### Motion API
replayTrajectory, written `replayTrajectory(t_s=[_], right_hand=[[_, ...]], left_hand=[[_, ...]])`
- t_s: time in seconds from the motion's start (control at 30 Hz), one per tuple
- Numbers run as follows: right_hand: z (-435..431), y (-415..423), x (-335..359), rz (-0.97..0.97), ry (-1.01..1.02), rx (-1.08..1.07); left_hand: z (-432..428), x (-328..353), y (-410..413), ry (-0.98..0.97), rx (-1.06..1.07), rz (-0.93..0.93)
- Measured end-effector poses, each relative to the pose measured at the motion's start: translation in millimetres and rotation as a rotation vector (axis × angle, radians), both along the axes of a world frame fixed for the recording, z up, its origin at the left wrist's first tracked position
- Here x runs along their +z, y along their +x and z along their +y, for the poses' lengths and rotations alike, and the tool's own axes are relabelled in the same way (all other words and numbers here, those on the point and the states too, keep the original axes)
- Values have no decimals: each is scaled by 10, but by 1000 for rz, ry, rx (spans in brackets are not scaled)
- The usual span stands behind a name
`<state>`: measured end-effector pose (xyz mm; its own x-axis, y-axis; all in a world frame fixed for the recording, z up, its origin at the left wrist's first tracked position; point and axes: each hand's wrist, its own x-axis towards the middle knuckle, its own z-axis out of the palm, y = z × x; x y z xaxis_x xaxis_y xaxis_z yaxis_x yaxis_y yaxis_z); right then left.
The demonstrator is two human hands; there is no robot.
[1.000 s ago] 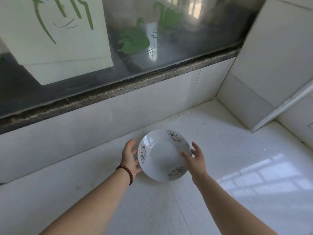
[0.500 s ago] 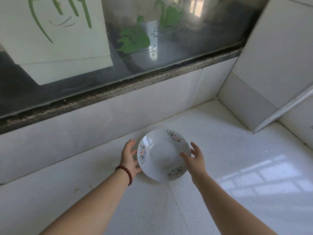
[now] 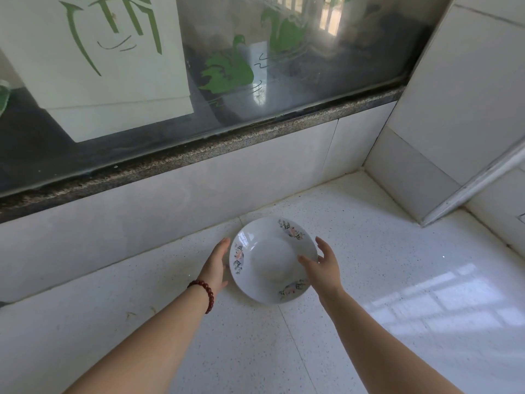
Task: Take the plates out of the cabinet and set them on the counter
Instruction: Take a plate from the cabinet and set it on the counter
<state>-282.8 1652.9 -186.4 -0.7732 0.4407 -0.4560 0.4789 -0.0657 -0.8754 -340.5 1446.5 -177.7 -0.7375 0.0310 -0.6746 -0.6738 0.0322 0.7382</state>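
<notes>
- White speckled tabletop (image 3: 369,294) under a grimy window (image 3: 255,66), tiled walls closing the corner at 2 o'clock
- The plate (image 3: 270,260) sits on the tabletop near the back wall, floral sprigs on its rim; it is deep and holds nothing
- My left hand (image 3: 216,265) rests flat against the rim at 9 o'clock, fingers (image 3: 224,245) extended, not clamped
- My right hand (image 3: 321,265) is at 3 o'clock, fingers (image 3: 322,244) spread, thumb over the rim; neither hand grips it
- Risk, I judge: a careless release could nudge the glazed plate sliding on the smooth top
- Red bead bracelet (image 3: 206,294) could clip the rim
</notes>
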Motion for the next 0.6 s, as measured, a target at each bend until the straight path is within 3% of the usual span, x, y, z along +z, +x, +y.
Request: replayTrajectory(t_s=[0.2,0.6], right_hand=[[-112,24,226,105,95,-16],[-727,37,569,220,-60,237]], left_hand=[[35,219,90,43,-12,139],[-334,522,452,94,108,273]])
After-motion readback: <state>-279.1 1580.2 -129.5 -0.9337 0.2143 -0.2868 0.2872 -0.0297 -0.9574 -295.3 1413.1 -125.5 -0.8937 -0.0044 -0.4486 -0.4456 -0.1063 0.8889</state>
